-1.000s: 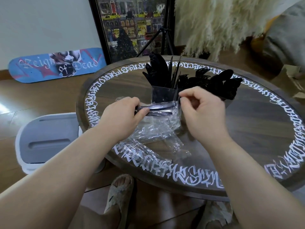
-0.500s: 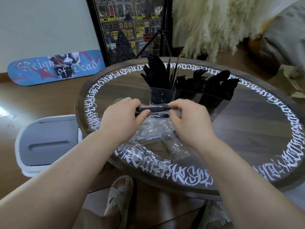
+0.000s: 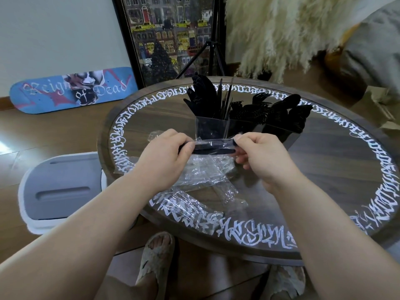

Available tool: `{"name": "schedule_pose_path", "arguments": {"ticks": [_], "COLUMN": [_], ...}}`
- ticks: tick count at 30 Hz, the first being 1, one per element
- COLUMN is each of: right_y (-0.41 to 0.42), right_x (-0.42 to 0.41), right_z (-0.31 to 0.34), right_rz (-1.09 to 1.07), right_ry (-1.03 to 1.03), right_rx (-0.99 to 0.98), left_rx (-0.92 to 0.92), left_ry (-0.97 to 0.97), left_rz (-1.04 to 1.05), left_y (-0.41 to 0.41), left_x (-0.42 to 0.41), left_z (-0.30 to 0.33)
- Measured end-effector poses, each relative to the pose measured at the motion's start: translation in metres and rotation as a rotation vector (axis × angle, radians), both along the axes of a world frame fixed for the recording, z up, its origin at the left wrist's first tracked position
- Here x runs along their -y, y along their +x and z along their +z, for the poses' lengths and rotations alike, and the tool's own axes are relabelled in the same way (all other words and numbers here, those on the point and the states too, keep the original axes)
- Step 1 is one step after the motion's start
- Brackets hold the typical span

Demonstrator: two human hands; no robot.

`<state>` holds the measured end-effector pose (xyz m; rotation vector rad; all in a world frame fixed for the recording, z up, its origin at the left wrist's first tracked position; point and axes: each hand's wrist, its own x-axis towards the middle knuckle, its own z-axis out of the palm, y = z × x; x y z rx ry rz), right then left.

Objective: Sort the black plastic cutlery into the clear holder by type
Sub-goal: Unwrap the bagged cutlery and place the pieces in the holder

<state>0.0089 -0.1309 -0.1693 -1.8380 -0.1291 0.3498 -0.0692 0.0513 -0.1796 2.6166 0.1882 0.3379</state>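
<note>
A clear holder [image 3: 213, 126] stands on the round table [image 3: 324, 169], with black knives at its left, forks in the middle and spoons at the right. Just in front of it I hold a black cutlery piece [image 3: 213, 148] level, still inside a clear plastic sleeve. My left hand [image 3: 164, 156] grips its left end. My right hand [image 3: 259, 154] pinches the sleeve at its right end. Which type of cutlery it is stays hidden by the wrap and my fingers.
Several empty clear wrappers [image 3: 205, 185] lie crumpled on the table below my hands. A grey and white bin lid [image 3: 60, 187] sits on the floor at the left. A tripod [image 3: 207, 50] and a framed picture [image 3: 168, 35] stand behind the table.
My right hand has slid back to the right along the wrapped piece, from its middle to its right end. The left hand holds the other end as before.
</note>
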Motion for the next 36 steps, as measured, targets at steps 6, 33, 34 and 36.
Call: {"name": "schedule_pose_path", "arguments": {"ticks": [6,33,34,36], "right_y": [0.002,0.006,0.006,0.006], "right_x": [0.006,0.012,0.013,0.014], "right_z": [0.004,0.008,0.009,0.009], "right_rz": [-0.037,-0.093,-0.098,-0.108], "right_ry": [0.112,0.238,0.247,0.259], "right_rx": [-0.045,-0.266,-0.264,-0.26], "left_rx": [0.082,0.067,0.067,0.047], "left_ry": [-0.167,-0.433,-0.42,-0.367], "left_rz": [0.128,0.312,0.311,0.308], "left_y": [-0.001,0.002,0.003,0.003], "left_x": [-0.002,-0.017,-0.017,-0.017], "left_z": [0.002,-0.003,-0.003,-0.004]}}
